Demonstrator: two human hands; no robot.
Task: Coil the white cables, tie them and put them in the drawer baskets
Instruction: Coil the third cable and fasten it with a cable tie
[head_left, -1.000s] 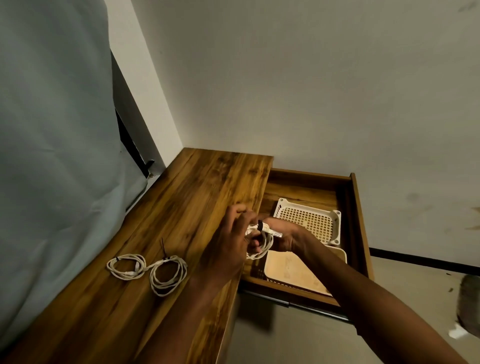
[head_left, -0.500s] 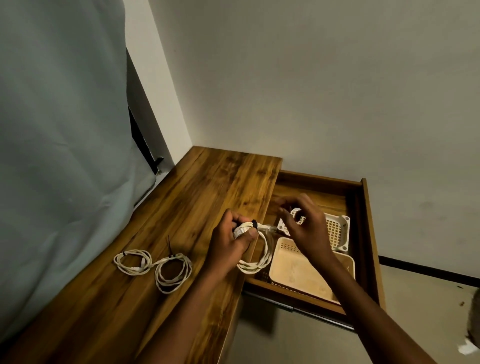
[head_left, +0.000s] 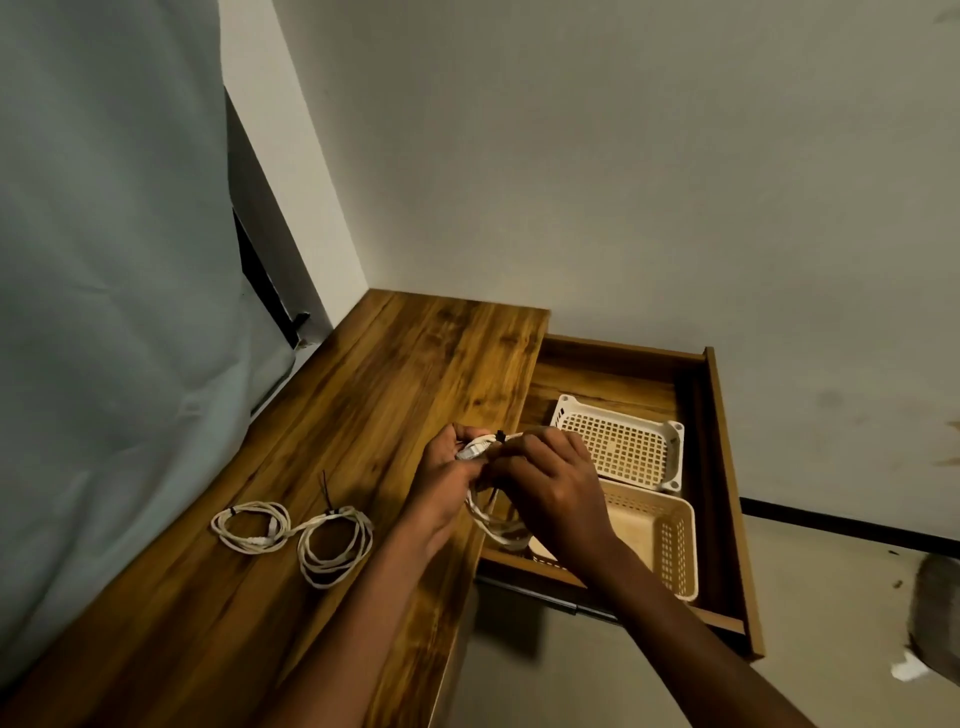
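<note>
One head-worn wide-angle view only — it looks forward and steeply down from above the wooden desktop (head_left: 363, 415); the open drawer (head_left: 722, 467) sits right of centre; both forearms reach in close from the bottom edge — walls fill the upper frame.

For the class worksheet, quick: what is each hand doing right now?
Left hand: fingers curled round the coiled white cable.
Right hand: fingers pinching the same cable near its black tie.
</note>
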